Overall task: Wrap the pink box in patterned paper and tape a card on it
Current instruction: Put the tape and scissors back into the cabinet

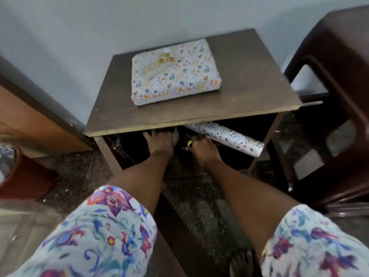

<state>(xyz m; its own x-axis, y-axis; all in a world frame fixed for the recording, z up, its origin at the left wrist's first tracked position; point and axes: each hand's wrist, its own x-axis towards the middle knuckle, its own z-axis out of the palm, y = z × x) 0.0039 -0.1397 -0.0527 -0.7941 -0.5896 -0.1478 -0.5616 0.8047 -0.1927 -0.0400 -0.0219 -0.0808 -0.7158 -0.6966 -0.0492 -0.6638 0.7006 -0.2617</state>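
The box wrapped in patterned paper (179,80) lies flat on the brown table top (249,80), with a pale card (159,64) on its upper left part. Both of my hands reach into the dark shelf under the top. My left hand (159,141) has its fingers pointing inward beside a small grey-white object (176,135); the table edge hides whether it grips that object. My right hand (201,148) curls round a small yellow-handled thing (189,144), just in front of the roll of patterned paper (227,136) lying on the shelf.
A dark brown plastic stool (329,96) stands close on the right. A wooden cabinet (30,120) and a red bin (24,180) are on the left. A grey wall is behind the table. My flowered sleeves fill the bottom of the view.
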